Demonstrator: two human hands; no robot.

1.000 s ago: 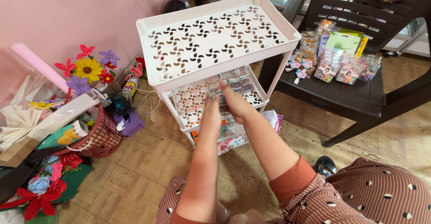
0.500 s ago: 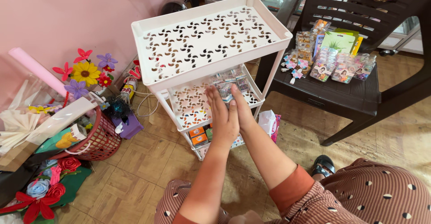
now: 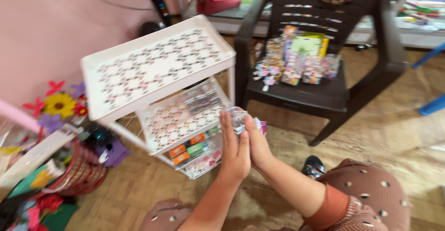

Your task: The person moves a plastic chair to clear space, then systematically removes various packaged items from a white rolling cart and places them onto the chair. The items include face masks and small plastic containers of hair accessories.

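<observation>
At the centre of the frame the person's left hand (image 3: 235, 150) and right hand (image 3: 257, 143) stand upright, palms facing each other and pressed close together. Between them, at the fingertips, sits a small clear plastic packet with colourful contents (image 3: 239, 117); both hands are clamped on it, and its top pokes out above the fingers. The picture is blurred, so the contents of the packet cannot be made out.

Just left of the hands stands a white plastic three-tier rack with patterned cut-outs (image 3: 153, 64). Its top shelf is bare, its middle shelf carries a few clear packets (image 3: 201, 102) near the right end, and its lowest shelf holds small orange and green boxes (image 3: 190, 150).

In the upper right of the frame a dark brown plastic chair (image 3: 324, 92) bears a heap of colourful packaged trinkets (image 3: 296, 62) on its seat, well apart from the hands.

At the left edge are artificial flowers in yellow, red and purple (image 3: 58, 103) against a pink wall, and below them a red mesh basket (image 3: 81, 175). The floor is brown wood-patterned tile. The person's brown dotted garment (image 3: 371, 198) fills the lower right.
</observation>
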